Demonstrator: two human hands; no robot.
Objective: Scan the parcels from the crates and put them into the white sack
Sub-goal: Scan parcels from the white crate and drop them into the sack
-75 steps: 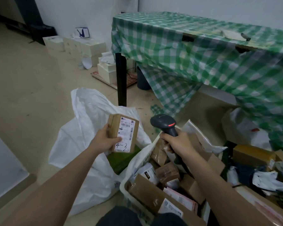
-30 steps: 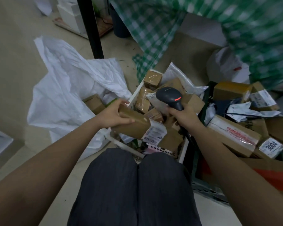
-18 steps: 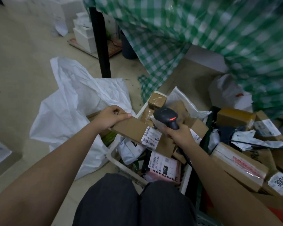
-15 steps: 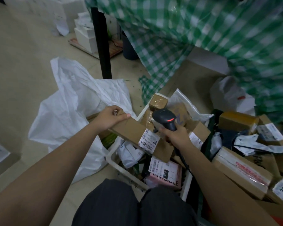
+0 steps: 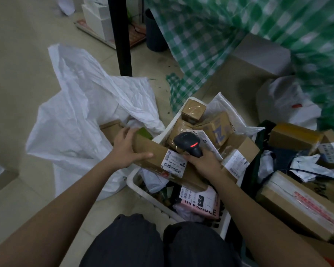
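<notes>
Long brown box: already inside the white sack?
No. The left hand holds the long brown box across the white crate rim, its label beside the scanner; the white sack lies further left.

Since 2.5 s ago: small labelled box no longer in left hand (image 5: 126, 149), which now grips a long carton (image 5: 152, 153) over the crate (image 5: 141, 186). Scanner (image 5: 188, 143) now sits just beside its label (image 5: 174, 163).
</notes>
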